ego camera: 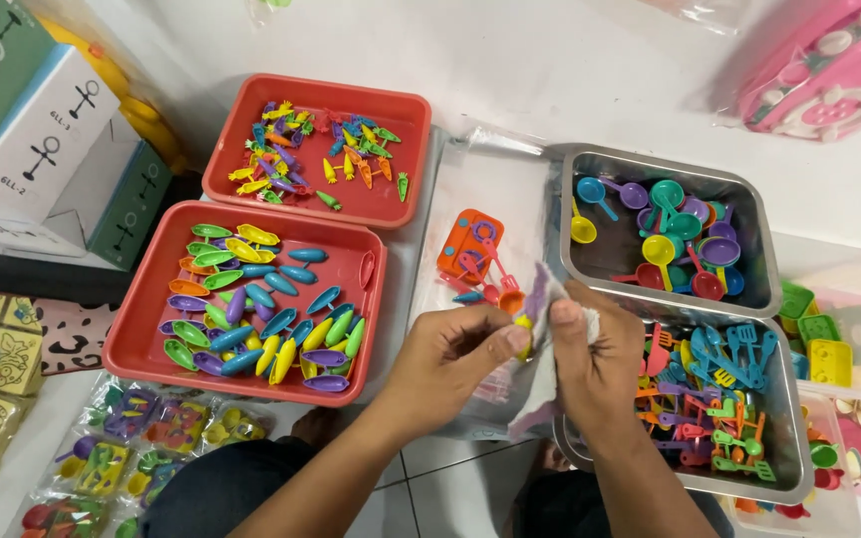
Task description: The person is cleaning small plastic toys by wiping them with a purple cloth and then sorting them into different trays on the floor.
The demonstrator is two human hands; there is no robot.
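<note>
Both hands pinch a clear bag: left hand (450, 351) at its mouth, right hand (585, 344) on the other edge. Orange toy (470, 242) lies just above the grip. I'd hold the mouth wide so small pieces drop in cleanly.

Red trays (142, 344), multicolour toy pieces (261, 314), orange toy stove (468, 242), perhaps clear bag (535, 399)

Clear plastic bag (540, 394), crumpled, upright, holding small colourful toys.
</note>
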